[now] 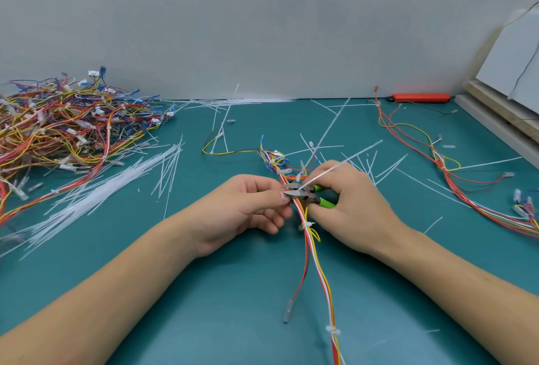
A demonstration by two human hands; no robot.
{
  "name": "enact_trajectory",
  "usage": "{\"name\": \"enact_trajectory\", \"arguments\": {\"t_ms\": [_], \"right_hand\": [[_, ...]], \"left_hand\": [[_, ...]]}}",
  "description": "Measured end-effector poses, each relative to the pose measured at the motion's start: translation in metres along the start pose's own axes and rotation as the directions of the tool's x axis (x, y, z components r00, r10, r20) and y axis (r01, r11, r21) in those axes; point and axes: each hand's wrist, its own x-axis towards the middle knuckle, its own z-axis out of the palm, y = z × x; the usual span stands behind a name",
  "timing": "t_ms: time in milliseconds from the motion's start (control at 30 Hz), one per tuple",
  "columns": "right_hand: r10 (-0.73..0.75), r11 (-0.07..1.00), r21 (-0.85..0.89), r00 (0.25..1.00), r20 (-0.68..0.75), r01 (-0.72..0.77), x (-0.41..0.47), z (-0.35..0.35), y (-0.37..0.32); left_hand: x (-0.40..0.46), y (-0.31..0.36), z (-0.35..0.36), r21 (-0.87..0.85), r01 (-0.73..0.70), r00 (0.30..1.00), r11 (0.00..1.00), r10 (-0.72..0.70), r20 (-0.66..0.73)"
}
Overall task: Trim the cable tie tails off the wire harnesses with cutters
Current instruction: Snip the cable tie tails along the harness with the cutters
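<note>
Head view, the only one supplied. The step in hand is judged to be the trimming of one tie on the wire harness [309, 243] lying down the middle of the teal table [239, 291].

The left hand [248, 207] pinches the bundle between thumb and fingertips just beside the cutting point, steadying it. The right hand [350, 204] has its fingers curled round the green handles of the cutters [309, 194]. The metal jaws stand slightly parted, their tips at the bundle where the left thumb presses. A long white cable tie tail [347, 160] rises from that spot up and to the right, across the right hand.

Whether the blades already bear on the tail cannot be told (the thumb and wires crowd the spot).

The next move, as judged, calls for seating the blades flush against the tie head and squeezing, keeping clear of the coloured wires and the left thumb.

Further ties show lower on the same harness, one near the right wrist [307, 224] and one towards the bottom edge [332, 330]; both appear short.

Elsewhere: a tangled heap of harnesses [64, 125] at far left, loose white tie strips [110, 186] beside it, another harness [443, 166] at right, and an orange tool [420, 98] by the wall.
</note>
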Motion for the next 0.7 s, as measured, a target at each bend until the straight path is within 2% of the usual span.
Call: {"name": "enact_trajectory", "arguments": {"t_ms": [700], "right_hand": [[-0.026,1.000,0.008,0.998,0.053,0.026,0.0017,-0.0038,-0.0011]], "left_hand": [[0.0015,-0.0014,-0.0016,0.005,0.003,1.000,1.000,-0.003,-0.007]]}}
